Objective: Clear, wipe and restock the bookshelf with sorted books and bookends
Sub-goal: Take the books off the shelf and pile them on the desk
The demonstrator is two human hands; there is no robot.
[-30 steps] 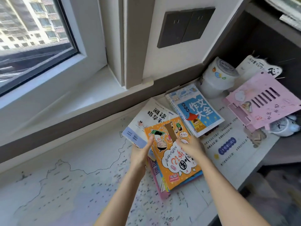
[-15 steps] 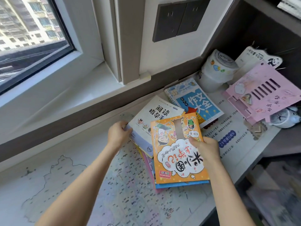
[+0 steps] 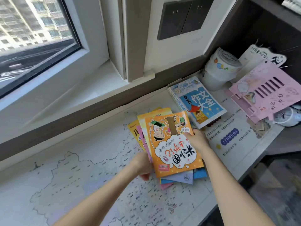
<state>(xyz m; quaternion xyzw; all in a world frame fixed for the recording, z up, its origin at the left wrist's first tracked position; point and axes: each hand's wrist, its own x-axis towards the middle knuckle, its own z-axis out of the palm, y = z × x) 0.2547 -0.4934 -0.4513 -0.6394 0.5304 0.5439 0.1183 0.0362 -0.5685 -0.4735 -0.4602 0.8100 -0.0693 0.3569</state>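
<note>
An orange cartoon book tops a fanned stack of thin books held over the map-covered desk. My left hand grips the stack's left lower edge from underneath. My right hand holds its right edge, thumb on the orange cover. A thick blue book lies flat on the desk just beyond. A pink bookend lies tilted at the right, in front of the dark bookshelf.
A white patterned cup stands behind the blue book. A panda-print white bookend leans at the shelf. A small white alarm clock sits under the pink bookend. The window sill runs along the back; the desk's edge drops at right.
My left hand came off the white book and moved under the stack's left edge. The white book has gone from view; the stack is lifted and fanned, showing yellow and pink covers.
</note>
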